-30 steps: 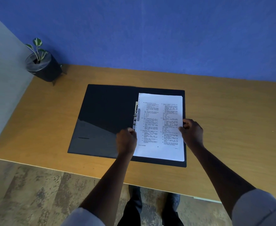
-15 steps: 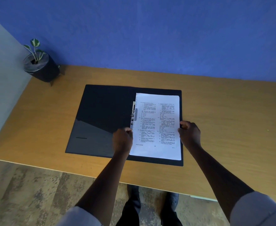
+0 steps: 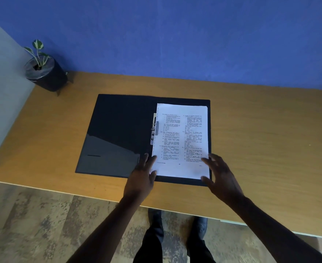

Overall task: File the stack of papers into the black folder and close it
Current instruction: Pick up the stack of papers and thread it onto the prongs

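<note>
The black folder [image 3: 118,130] lies open and flat on the wooden desk. The white stack of printed papers [image 3: 183,137] rests on its right half, beside the metal clip [image 3: 153,131] at the spine. My left hand [image 3: 143,177] hovers with fingers spread at the stack's lower left corner, fingertips touching the paper edge. My right hand [image 3: 221,175] is spread open at the stack's lower right corner, its thumb near the bottom edge. Neither hand grips anything.
A small potted plant [image 3: 44,71] in a black pot stands at the desk's far left corner. The desk [image 3: 270,149] meets a blue wall behind. Its near edge runs just under my wrists, with patterned floor and my shoes below.
Both hands were closed on the stack's side edges; they have let go, slid down to its lower corners and opened their fingers. The papers lie flat in the folder.
</note>
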The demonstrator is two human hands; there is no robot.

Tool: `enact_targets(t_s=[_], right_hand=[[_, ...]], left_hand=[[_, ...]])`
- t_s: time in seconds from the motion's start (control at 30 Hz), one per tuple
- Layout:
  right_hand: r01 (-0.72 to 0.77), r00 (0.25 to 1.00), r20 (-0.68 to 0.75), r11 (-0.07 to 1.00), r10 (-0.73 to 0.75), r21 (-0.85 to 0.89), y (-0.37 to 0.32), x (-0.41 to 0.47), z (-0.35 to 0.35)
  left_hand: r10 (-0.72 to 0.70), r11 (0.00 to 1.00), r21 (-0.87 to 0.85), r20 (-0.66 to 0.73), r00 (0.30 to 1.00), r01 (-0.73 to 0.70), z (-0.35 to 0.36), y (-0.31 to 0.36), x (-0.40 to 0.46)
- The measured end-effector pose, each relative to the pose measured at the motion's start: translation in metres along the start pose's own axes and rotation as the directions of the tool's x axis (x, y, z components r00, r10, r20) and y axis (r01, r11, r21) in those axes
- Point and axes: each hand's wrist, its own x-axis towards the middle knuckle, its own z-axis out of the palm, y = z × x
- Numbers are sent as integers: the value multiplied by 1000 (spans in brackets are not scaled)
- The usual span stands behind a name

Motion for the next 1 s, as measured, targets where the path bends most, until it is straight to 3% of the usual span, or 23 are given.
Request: enact_targets(t_s=[0.17,0.47,1.0], right_hand=[[79,995,70,993,-73,-89,14,-15,6],[95,995,17,975,-94,-199,7,-10,11],[98,995,11,968,-98,-231,7,-9,11]], left_hand=[[100,990,91,69,993,-106,5,-14,-14],[178,965,195,-7,984,-174,14,-20,-7],[213,943,268,-37,976,-196,7,-11,-11]])
